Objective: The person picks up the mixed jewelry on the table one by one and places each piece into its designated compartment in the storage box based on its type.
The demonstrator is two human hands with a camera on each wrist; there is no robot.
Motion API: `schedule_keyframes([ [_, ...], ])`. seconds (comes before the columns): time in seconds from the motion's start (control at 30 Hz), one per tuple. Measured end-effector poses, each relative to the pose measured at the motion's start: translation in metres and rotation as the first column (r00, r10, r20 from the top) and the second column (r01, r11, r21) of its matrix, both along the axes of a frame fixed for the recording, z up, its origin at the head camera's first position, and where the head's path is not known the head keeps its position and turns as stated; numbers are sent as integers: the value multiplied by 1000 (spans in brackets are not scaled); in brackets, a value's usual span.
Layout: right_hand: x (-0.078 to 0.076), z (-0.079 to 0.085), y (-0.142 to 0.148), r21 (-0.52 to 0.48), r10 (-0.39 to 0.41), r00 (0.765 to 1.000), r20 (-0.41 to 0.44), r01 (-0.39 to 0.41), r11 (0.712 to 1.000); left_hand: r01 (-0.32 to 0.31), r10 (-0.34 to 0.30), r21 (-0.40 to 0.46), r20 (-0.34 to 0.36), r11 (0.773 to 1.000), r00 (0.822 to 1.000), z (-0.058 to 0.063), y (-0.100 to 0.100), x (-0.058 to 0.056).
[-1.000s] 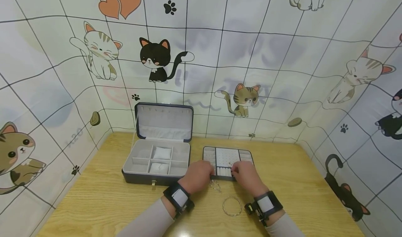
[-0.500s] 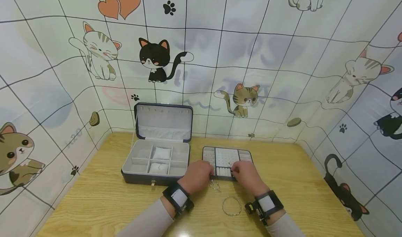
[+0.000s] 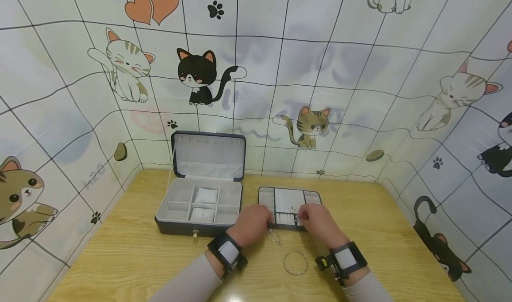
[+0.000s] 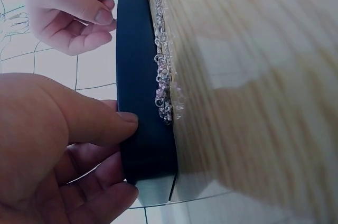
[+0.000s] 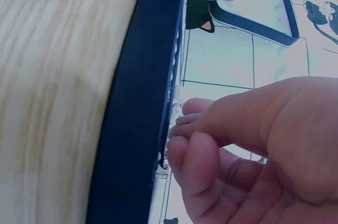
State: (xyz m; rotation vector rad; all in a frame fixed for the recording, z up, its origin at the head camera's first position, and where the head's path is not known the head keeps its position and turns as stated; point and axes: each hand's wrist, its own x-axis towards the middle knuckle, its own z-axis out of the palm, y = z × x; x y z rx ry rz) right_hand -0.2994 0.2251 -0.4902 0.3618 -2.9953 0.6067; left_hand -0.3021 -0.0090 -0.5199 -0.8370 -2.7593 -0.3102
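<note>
A jewelry tray [image 3: 287, 226] with a dark rim, pale lining and white ring rolls [image 3: 284, 219] lies on the table. My left hand [image 3: 253, 224] grips its front left corner; in the left wrist view the thumb presses the dark front wall [image 4: 138, 60]. My right hand [image 3: 321, 224] hovers at the tray's front right, fingers loosely bent, thumb near the index finger, nothing visible between them. Just left of those fingertips, a small dark piece [image 3: 296, 220] sits at the right end of the ring rolls. A sparkling chain bracelet [image 4: 163, 71] lies along the tray's front.
An open jewelry box [image 3: 176, 227] with compartments and two white cushions [image 3: 207, 195] stands left of the tray, its lid raised. Between my forearms lies a thin round bangle [image 3: 295, 274]. A cat-print sheet [image 3: 256, 93] hangs behind the wooden table [image 3: 128, 248].
My right hand has drawn slightly to the right, away from the small dark piece, which now shows at the ring rolls. The left hand and tray have stayed put.
</note>
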Motion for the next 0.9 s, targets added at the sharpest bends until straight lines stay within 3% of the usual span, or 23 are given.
schedule_keyframes([
  [0.23,4,10,3,28,27,999,31,-28,999,4,-4,-5,-28,1000,1000,0,0,0],
  [0.4,8,17,7,19,118,988,95,-121,993,11,-11,-11,-52,1000,999,2,-1,2],
  [0.67,20,27,-1,7,323,926,193,-331,944,11,-11,-14,-49,1000,999,3,0,2],
  [0.77,27,30,-8,-3,341,902,263,-353,936,11,-12,-24,-49,1000,999,3,0,1],
  [0.9,35,30,-16,2,333,887,320,-351,936,12,-13,-30,-44,999,999,3,0,1],
])
